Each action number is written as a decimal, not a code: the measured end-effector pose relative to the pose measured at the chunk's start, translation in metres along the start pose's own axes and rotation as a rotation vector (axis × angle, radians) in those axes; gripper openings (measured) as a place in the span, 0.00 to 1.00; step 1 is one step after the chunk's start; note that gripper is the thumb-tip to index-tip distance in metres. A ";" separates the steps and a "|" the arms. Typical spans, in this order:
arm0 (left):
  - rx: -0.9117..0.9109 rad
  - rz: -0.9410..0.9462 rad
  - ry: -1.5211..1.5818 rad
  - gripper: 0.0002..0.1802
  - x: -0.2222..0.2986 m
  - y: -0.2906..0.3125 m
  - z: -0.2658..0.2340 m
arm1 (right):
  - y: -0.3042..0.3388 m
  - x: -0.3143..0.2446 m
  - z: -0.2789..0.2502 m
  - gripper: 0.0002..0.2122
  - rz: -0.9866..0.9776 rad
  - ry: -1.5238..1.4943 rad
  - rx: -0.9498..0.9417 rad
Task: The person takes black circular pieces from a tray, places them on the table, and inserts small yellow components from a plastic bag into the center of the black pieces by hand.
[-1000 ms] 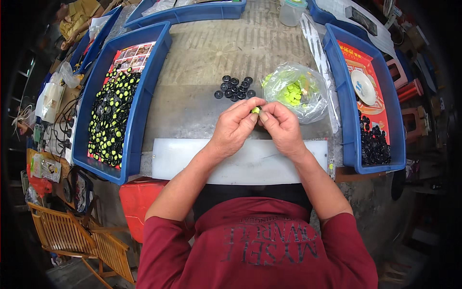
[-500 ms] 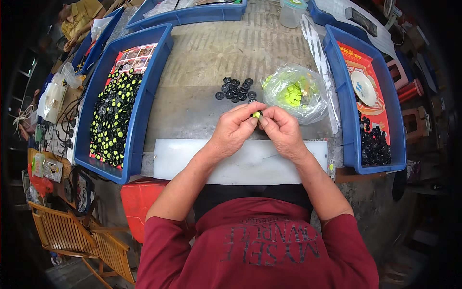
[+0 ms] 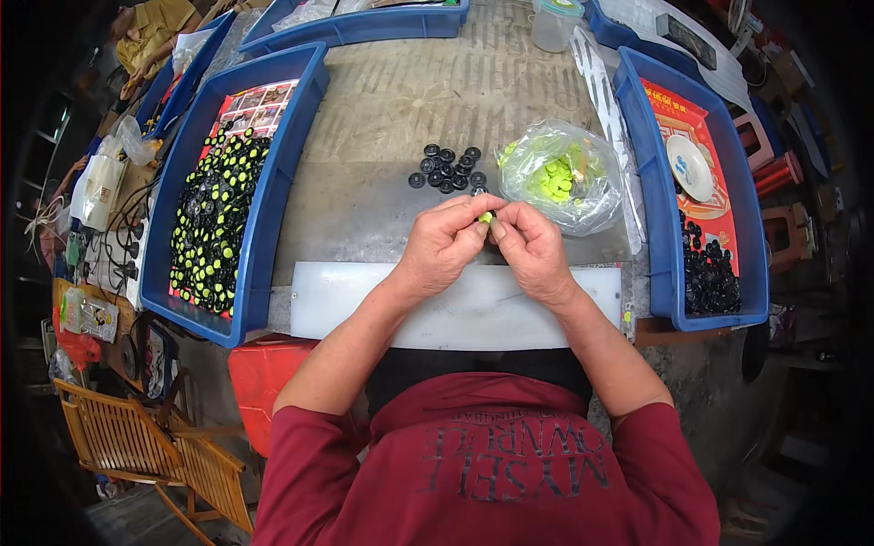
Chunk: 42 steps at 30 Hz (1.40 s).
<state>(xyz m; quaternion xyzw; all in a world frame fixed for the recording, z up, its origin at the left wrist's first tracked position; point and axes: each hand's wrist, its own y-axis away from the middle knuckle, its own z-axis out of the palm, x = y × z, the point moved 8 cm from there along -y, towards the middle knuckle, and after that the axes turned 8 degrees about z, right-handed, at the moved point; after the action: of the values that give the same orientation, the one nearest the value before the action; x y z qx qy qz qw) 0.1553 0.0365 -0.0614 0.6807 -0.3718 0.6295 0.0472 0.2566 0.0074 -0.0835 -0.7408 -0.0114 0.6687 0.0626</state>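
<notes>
Between the fingertips of both hands is a small black disc with a yellow-green round piece [image 3: 486,217] on it. My left hand [image 3: 444,238] pinches it from the left, and my right hand [image 3: 535,246] pinches it from the right; fingers cover most of the disc. Just beyond my hands lies a loose group of black round discs [image 3: 444,170] on the table. A clear plastic bag [image 3: 583,214] of yellow-green pieces [image 3: 557,178] stands open beside my right hand. Below the hands, a white board [image 3: 364,305] runs along the table's near edge.
On the left, a blue tray [image 3: 314,100] holds many black discs with yellow-green centres [image 3: 214,218]. The right blue tray [image 3: 651,182] contains black discs [image 3: 708,282] and a white dish [image 3: 689,167]. A lidded clear container [image 3: 552,29] stands at the far edge. Wooden folding chair [image 3: 127,432] lower left.
Both hands stay almost in place, still pinching the disc with its yellow-green piece. The whole view has shifted very slightly; nothing was let go.
</notes>
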 end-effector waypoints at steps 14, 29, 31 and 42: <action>0.109 -0.041 0.482 0.20 -0.008 0.000 0.001 | -0.003 -0.004 -0.002 0.03 0.042 -0.204 0.034; 0.039 -0.059 0.286 0.16 -0.012 -0.001 -0.004 | -0.001 -0.005 0.000 0.06 0.084 -0.167 -0.031; 0.036 -0.096 0.334 0.16 -0.013 0.000 -0.003 | -0.001 -0.006 0.001 0.06 0.083 -0.170 -0.044; -0.013 -0.160 0.392 0.17 -0.015 0.002 0.000 | -0.003 0.002 -0.002 0.06 0.115 -0.168 -0.038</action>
<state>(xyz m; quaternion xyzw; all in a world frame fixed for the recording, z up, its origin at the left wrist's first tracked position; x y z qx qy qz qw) 0.1553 0.0420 -0.0759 0.5722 -0.3044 0.7416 0.1730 0.2589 0.0105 -0.0852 -0.6828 0.0132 0.7304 0.0087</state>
